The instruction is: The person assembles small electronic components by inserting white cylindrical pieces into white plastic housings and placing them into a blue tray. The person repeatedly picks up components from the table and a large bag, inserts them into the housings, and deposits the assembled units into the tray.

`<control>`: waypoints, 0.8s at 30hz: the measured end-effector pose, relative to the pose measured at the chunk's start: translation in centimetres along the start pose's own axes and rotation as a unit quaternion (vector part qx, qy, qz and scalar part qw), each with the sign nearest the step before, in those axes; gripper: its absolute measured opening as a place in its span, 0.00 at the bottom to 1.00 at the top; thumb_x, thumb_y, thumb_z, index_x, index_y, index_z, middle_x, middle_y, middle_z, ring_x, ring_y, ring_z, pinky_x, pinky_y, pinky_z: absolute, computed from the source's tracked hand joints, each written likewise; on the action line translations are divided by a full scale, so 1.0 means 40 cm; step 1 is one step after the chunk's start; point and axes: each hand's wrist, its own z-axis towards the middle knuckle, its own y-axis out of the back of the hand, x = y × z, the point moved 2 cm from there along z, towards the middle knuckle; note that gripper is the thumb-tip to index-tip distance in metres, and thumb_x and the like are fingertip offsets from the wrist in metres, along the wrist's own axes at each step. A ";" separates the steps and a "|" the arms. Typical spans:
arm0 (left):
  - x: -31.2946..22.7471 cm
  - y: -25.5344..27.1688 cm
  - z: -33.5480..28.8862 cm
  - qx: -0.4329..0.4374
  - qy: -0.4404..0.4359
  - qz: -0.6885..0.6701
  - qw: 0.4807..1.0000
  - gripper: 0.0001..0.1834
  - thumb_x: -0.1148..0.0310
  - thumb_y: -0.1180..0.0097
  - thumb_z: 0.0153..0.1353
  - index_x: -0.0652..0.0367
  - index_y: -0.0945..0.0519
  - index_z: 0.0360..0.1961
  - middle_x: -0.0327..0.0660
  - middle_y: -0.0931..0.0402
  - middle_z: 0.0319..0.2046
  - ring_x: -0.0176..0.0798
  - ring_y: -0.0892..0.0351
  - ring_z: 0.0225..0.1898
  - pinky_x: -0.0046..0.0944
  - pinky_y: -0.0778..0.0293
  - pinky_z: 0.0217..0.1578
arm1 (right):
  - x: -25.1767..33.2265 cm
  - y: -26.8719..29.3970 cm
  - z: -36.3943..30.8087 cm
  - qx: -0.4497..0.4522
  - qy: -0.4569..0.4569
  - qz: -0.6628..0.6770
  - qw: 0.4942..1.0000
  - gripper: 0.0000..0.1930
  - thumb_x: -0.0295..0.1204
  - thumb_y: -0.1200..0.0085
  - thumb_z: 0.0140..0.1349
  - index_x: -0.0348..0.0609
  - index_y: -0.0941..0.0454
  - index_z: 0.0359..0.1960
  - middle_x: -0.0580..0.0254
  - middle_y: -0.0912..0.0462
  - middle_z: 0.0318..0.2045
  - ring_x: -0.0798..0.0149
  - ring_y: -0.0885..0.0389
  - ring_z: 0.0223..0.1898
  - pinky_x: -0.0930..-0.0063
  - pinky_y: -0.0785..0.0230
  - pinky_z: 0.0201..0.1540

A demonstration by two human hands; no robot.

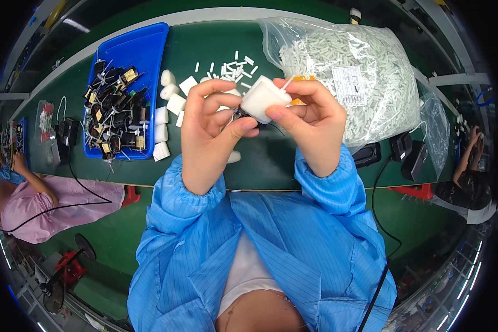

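Both hands meet above the green table, in the middle of the view. Between them is a short, thick white cylinder that looks like foam, with a thin white tube sticking up at its right edge. My right hand pinches the cylinder's right side, its thumb on the front and its index finger beside the tube. My left hand closes on a small dark part with thin wires, touching the cylinder's lower left. The fingers partly hide this dark part.
A blue tray at the left holds many black parts with wires. White cylinders line its right side. Short white tubes lie scattered behind my hands. A large clear bag full of tubes stands at the right. Other people sit at both sides.
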 end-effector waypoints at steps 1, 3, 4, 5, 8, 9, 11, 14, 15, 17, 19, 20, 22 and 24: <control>0.000 -0.004 0.002 -0.003 -0.006 0.011 1.000 0.27 0.85 0.44 0.49 0.63 0.39 0.50 0.44 0.33 0.38 0.37 0.25 0.38 0.31 0.23 0.34 | -0.008 0.000 0.000 -0.003 -0.004 0.011 1.000 0.14 0.18 0.39 0.47 0.33 0.26 0.38 0.56 0.23 0.41 0.70 0.24 0.39 0.81 0.24 0.34; -0.001 -0.011 0.007 -0.008 -0.017 0.032 0.999 0.27 0.85 0.44 0.49 0.63 0.39 0.50 0.43 0.34 0.37 0.38 0.24 0.38 0.31 0.23 0.35 | -0.021 0.001 0.002 -0.011 -0.012 0.033 0.999 0.15 0.17 0.40 0.47 0.33 0.27 0.39 0.55 0.24 0.41 0.69 0.24 0.40 0.80 0.24 0.35; 0.001 -0.009 0.010 -0.006 -0.022 0.039 0.999 0.28 0.86 0.44 0.49 0.63 0.39 0.51 0.43 0.34 0.37 0.37 0.25 0.38 0.31 0.23 0.36 | -0.026 -0.002 0.005 -0.005 -0.012 0.048 0.999 0.16 0.17 0.40 0.47 0.33 0.28 0.39 0.55 0.24 0.42 0.69 0.24 0.40 0.80 0.24 0.35; 0.004 -0.005 0.012 -0.004 -0.027 0.046 0.999 0.28 0.86 0.44 0.49 0.63 0.39 0.52 0.42 0.34 0.37 0.37 0.25 0.39 0.30 0.23 0.36 | -0.030 -0.005 0.009 0.000 -0.011 0.063 0.998 0.17 0.18 0.40 0.47 0.33 0.28 0.40 0.55 0.24 0.42 0.69 0.24 0.40 0.80 0.24 0.36; 0.008 -0.007 0.020 0.005 -0.041 0.065 0.997 0.27 0.84 0.45 0.50 0.64 0.37 0.53 0.41 0.35 0.39 0.36 0.27 0.41 0.30 0.24 0.37 | -0.048 0.000 0.015 0.012 -0.021 0.085 0.996 0.17 0.18 0.40 0.48 0.34 0.30 0.41 0.55 0.25 0.43 0.69 0.25 0.41 0.80 0.24 0.36; 0.008 -0.008 0.023 0.008 -0.045 0.071 0.996 0.26 0.83 0.45 0.51 0.64 0.36 0.53 0.41 0.35 0.39 0.36 0.27 0.41 0.30 0.24 0.37 | -0.054 0.002 0.018 0.015 -0.026 0.089 0.996 0.17 0.18 0.40 0.48 0.35 0.30 0.41 0.56 0.26 0.44 0.69 0.25 0.41 0.80 0.25 0.35; 0.005 -0.014 0.036 0.036 -0.029 0.092 0.995 0.22 0.79 0.45 0.54 0.65 0.33 0.51 0.40 0.34 0.40 0.35 0.28 0.42 0.30 0.24 0.37 | -0.057 0.007 0.020 0.009 -0.016 0.050 0.999 0.18 0.19 0.40 0.48 0.36 0.30 0.42 0.57 0.26 0.43 0.70 0.26 0.41 0.81 0.26 0.34; 0.013 0.000 0.076 0.079 0.028 0.063 0.994 0.17 0.75 0.46 0.56 0.65 0.29 0.48 0.39 0.34 0.42 0.35 0.28 0.43 0.31 0.23 0.35 | -0.033 0.014 0.032 -0.002 0.033 -0.059 0.998 0.18 0.21 0.41 0.50 0.38 0.29 0.44 0.59 0.26 0.43 0.71 0.27 0.41 0.82 0.29 0.34; 0.018 0.011 0.101 0.095 0.053 0.043 0.993 0.15 0.74 0.47 0.57 0.65 0.28 0.47 0.39 0.34 0.43 0.34 0.28 0.43 0.31 0.23 0.34 | -0.021 0.019 0.037 -0.007 0.055 -0.104 0.993 0.18 0.22 0.42 0.51 0.38 0.29 0.45 0.59 0.25 0.42 0.71 0.27 0.41 0.82 0.30 0.34; 0.000 0.028 0.196 0.084 0.075 0.070 0.991 0.18 0.65 0.44 0.56 0.62 0.26 0.46 0.38 0.28 0.39 0.32 0.27 0.40 0.31 0.23 0.27 | -0.008 0.039 0.043 -0.070 0.057 -0.050 0.995 0.16 0.22 0.44 0.53 0.38 0.29 0.45 0.59 0.25 0.42 0.71 0.28 0.41 0.81 0.31 0.35; 0.005 0.049 0.351 0.057 0.049 0.131 0.989 0.21 0.57 0.45 0.56 0.59 0.26 0.47 0.37 0.26 0.37 0.30 0.27 0.39 0.33 0.24 0.32 | -0.001 0.066 0.041 -0.088 0.048 -0.034 0.994 0.14 0.22 0.46 0.55 0.38 0.28 0.44 0.60 0.25 0.41 0.72 0.28 0.40 0.81 0.32 0.35; 0.016 0.073 0.444 0.037 0.027 0.193 0.980 0.22 0.56 0.44 0.55 0.56 0.26 0.48 0.37 0.26 0.39 0.30 0.27 0.40 0.33 0.25 0.34 | -0.005 0.083 0.037 -0.070 0.038 -0.044 0.996 0.12 0.22 0.48 0.56 0.38 0.27 0.43 0.60 0.24 0.40 0.72 0.27 0.39 0.81 0.32 0.35; 0.063 0.138 0.629 -0.043 -0.003 0.324 0.945 0.20 0.54 0.44 0.55 0.55 0.23 0.45 0.35 0.24 0.37 0.29 0.25 0.37 0.30 0.27 0.37 | -0.019 0.099 0.030 -0.039 0.007 -0.056 0.998 0.09 0.21 0.49 0.57 0.37 0.26 0.40 0.60 0.23 0.37 0.72 0.26 0.36 0.81 0.33 0.35; 0.173 0.187 0.823 -0.110 -0.003 0.426 0.898 0.21 0.52 0.39 0.49 0.55 0.19 0.38 0.36 0.21 0.30 0.30 0.23 0.33 0.29 0.28 0.36 | -0.034 0.119 0.006 -0.059 -0.055 -0.059 0.995 0.06 0.20 0.50 0.57 0.35 0.24 0.36 0.62 0.22 0.30 0.73 0.24 0.32 0.82 0.34 0.35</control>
